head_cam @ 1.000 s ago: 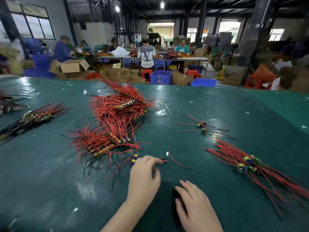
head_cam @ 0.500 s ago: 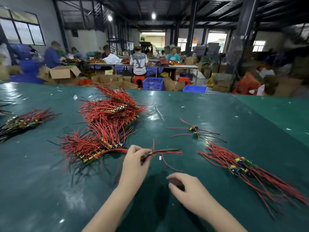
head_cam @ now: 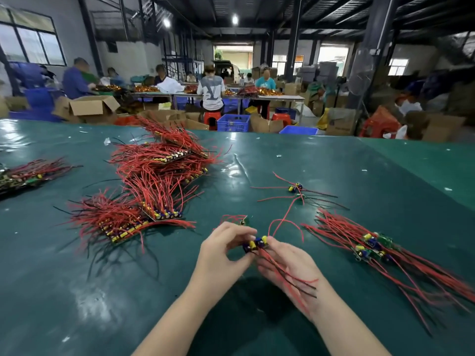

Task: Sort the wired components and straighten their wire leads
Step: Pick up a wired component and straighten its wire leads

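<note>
Green sheeting covers the whole workbench from my head view, glossy under the ceiling lamps, with a busy workshop of seated people and cardboard boxes across the top of the frame.

Low in the centre I've got both hands up off the table and meeting. My left hand has its fingers curled, thumb and fingertips pinching a small component with blue and yellow parts. My right hand lies palm up, thumb closing on the same component from the other side, while its red and black leads trail down across the palm toward the wrist. One red lead loops up from the component toward the middle of the frame.

Left of centre sits the big heap of red-wired components, spreading toward the upper middle. At the right edge a smaller bundle lies fanned out toward the lower right corner. Between them, right of centre, two loose components rest on the sheeting. At the far left edge, another bundle lies well apart.
</note>
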Action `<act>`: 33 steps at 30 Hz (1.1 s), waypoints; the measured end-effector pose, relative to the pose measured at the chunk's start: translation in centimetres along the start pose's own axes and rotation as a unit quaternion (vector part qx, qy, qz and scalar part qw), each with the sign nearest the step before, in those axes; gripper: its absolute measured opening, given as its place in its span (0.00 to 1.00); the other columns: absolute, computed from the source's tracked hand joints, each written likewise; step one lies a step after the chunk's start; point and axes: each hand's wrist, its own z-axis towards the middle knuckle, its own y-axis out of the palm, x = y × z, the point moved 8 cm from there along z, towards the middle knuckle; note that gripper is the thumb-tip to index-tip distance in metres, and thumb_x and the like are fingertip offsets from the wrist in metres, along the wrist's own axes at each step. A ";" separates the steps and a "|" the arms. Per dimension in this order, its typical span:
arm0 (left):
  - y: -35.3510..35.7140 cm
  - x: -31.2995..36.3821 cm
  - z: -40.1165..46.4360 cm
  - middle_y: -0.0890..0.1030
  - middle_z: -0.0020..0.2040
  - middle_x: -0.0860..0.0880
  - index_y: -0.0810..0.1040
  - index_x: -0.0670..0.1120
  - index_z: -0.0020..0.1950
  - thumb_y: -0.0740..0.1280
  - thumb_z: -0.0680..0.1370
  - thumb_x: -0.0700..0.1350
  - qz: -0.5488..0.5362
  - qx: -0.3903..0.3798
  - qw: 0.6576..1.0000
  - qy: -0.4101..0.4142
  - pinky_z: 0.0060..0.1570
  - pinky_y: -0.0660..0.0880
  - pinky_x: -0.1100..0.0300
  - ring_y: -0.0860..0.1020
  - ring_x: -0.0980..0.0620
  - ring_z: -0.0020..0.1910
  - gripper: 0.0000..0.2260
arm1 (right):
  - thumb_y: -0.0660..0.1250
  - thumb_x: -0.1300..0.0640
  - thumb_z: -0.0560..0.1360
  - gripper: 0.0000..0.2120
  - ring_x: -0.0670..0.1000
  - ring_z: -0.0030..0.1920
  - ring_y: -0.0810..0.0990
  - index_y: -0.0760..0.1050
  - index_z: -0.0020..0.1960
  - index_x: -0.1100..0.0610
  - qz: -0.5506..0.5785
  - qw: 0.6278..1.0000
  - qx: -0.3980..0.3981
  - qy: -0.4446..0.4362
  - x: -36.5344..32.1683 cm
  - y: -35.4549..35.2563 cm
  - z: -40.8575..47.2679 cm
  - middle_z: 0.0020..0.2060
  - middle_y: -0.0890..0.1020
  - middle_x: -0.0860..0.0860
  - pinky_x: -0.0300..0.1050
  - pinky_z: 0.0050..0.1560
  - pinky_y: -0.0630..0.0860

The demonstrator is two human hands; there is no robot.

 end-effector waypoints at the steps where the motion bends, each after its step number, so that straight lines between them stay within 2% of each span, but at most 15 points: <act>1: 0.3 0.0 -0.1 0.80 0.48 0.51 0.78 0.52 0.56 0.71 0.66 0.28 -0.014 -0.010 1.000 -0.007 0.55 0.77 0.61 0.82 0.52 0.51 0.26 | 0.66 0.57 0.76 0.10 0.51 0.39 0.84 0.76 0.51 0.63 -0.006 1.000 0.006 -0.004 0.0 -0.1 -0.1 0.46 0.85 0.60 0.40 0.38 0.79; 4: 0.8 -0.2 -0.4 0.79 0.52 0.46 0.74 0.49 0.63 0.73 0.67 0.32 -0.056 -0.033 0.997 -0.035 0.60 0.74 0.57 0.80 0.48 0.56 0.27 | 0.68 0.61 0.71 0.08 0.53 0.38 0.85 0.76 0.47 0.65 0.018 0.999 0.026 -0.032 -0.2 -0.7 -0.3 0.42 0.85 0.61 0.40 0.36 0.80; 7: 0.7 -0.6 -0.4 0.77 0.54 0.43 0.73 0.48 0.60 0.72 0.67 0.38 -0.086 -0.027 0.994 -0.067 0.61 0.73 0.54 0.79 0.48 0.56 0.23 | 0.66 0.66 0.75 0.01 0.54 0.36 0.85 0.76 0.45 0.64 -0.003 0.998 0.055 -0.041 -0.4 -1.3 -0.2 0.40 0.84 0.61 0.41 0.35 0.80; 8: 0.7 -0.7 -0.5 0.78 0.54 0.43 0.74 0.48 0.58 0.71 0.67 0.38 -0.085 -0.024 0.993 -0.077 0.62 0.74 0.54 0.78 0.49 0.56 0.20 | 0.66 0.67 0.75 0.02 0.53 0.34 0.84 0.75 0.44 0.63 -0.014 0.997 0.065 -0.044 -0.4 -1.6 -0.2 0.37 0.84 0.60 0.40 0.33 0.79; 10: 0.9 -1.2 -0.6 0.78 0.55 0.44 0.76 0.48 0.55 0.66 0.68 0.34 -0.076 -0.026 0.991 -0.105 0.62 0.74 0.53 0.78 0.51 0.57 0.18 | 0.65 0.68 0.76 0.05 0.52 0.32 0.83 0.74 0.41 0.62 -0.022 0.996 0.072 -0.045 -0.5 -1.7 -0.2 0.33 0.83 0.58 0.40 0.32 0.79; 13: 1.4 -2.1 -0.7 0.80 0.56 0.44 0.78 0.44 0.55 0.58 0.69 0.23 -0.078 -0.062 0.984 -0.147 0.62 0.74 0.53 0.78 0.50 0.58 0.23 | 0.65 0.68 0.76 0.07 0.52 0.33 0.83 0.73 0.40 0.59 -0.045 0.996 0.060 -0.055 -0.7 -1.4 -0.3 0.33 0.82 0.56 0.40 0.34 0.79; 17: 1.9 -2.8 -0.9 0.82 0.51 0.48 0.78 0.45 0.51 0.53 0.73 0.23 -0.121 -0.062 0.969 -0.206 0.51 0.77 0.63 0.79 0.52 0.52 0.22 | 0.67 0.67 0.75 0.08 0.48 0.39 0.82 0.74 0.40 0.57 -0.129 0.987 0.034 -0.093 -1.0 -0.9 -0.4 0.36 0.82 0.52 0.42 0.40 0.80; 19: 1.2 -2.9 -0.8 0.79 0.55 0.47 0.77 0.47 0.54 0.58 0.77 0.28 -0.085 -0.029 0.974 -0.210 0.49 0.77 0.62 0.79 0.52 0.52 0.17 | 0.67 0.67 0.75 0.07 0.49 0.41 0.82 0.74 0.40 0.58 -0.137 0.986 0.017 -0.097 -1.1 -0.5 -0.6 0.37 0.83 0.53 0.44 0.42 0.80; 20: 0.7 -2.9 -0.8 0.77 0.58 0.49 0.76 0.50 0.57 0.62 0.76 0.30 -0.030 -0.022 0.981 -0.190 0.52 0.76 0.60 0.77 0.52 0.53 0.17 | 0.66 0.68 0.75 0.07 0.49 0.40 0.83 0.75 0.40 0.59 -0.130 0.987 0.006 -0.093 -1.0 -0.3 -0.6 0.38 0.83 0.53 0.45 0.41 0.80; 22: 0.2 -2.3 -0.6 0.72 0.63 0.56 0.71 0.57 0.63 0.68 0.74 0.35 0.095 -0.035 0.986 -0.136 0.61 0.68 0.61 0.71 0.55 0.59 0.23 | 0.65 0.69 0.75 0.09 0.49 0.37 0.82 0.74 0.39 0.58 -0.110 0.990 -0.023 -0.079 -0.8 0.2 -0.6 0.37 0.83 0.53 0.43 0.39 0.80; 24: 0.3 -2.2 -0.5 0.71 0.65 0.60 0.69 0.64 0.63 0.69 0.74 0.37 0.113 -0.058 0.984 -0.128 0.67 0.62 0.60 0.68 0.59 0.62 0.26 | 0.64 0.69 0.76 0.09 0.49 0.35 0.82 0.74 0.40 0.59 -0.108 0.991 -0.049 -0.065 -0.5 0.6 -0.5 0.36 0.83 0.53 0.44 0.38 0.80; 27: 0.2 -2.7 -0.6 0.79 0.57 0.57 0.76 0.61 0.59 0.70 0.75 0.40 0.085 -0.065 0.982 -0.155 0.65 0.68 0.59 0.74 0.60 0.60 0.19 | 0.68 0.65 0.74 0.05 0.52 0.36 0.83 0.73 0.42 0.59 -0.099 0.993 -0.047 -0.048 -0.1 0.7 -0.5 0.36 0.83 0.56 0.46 0.37 0.80; 29: -0.2 -2.3 -0.5 0.80 0.52 0.59 0.77 0.60 0.56 0.72 0.74 0.43 0.121 -0.047 0.983 -0.133 0.61 0.69 0.60 0.74 0.58 0.58 0.15 | 0.73 0.60 0.69 0.10 0.54 0.35 0.83 0.72 0.44 0.60 -0.085 0.995 -0.022 -0.041 0.1 0.4 -0.4 0.36 0.82 0.57 0.47 0.35 0.80; 31: -0.6 -1.7 -0.4 0.80 0.48 0.62 0.78 0.61 0.52 0.73 0.72 0.45 0.147 -0.024 0.983 -0.111 0.59 0.68 0.60 0.74 0.60 0.55 0.13 | 0.75 0.62 0.68 0.14 0.55 0.33 0.82 0.71 0.45 0.61 -0.097 0.994 0.016 -0.050 0.1 -0.2 -0.2 0.34 0.81 0.57 0.48 0.35 0.80; 33: -1.3 -1.6 -0.2 0.81 0.45 0.62 0.79 0.58 0.48 0.74 0.72 0.44 0.146 0.016 0.984 -0.098 0.56 0.69 0.62 0.75 0.62 0.52 0.10 | 0.74 0.66 0.70 0.12 0.56 0.32 0.80 0.71 0.46 0.61 -0.103 0.991 0.054 -0.066 -0.1 -0.9 -0.2 0.34 0.80 0.58 0.49 0.36 0.81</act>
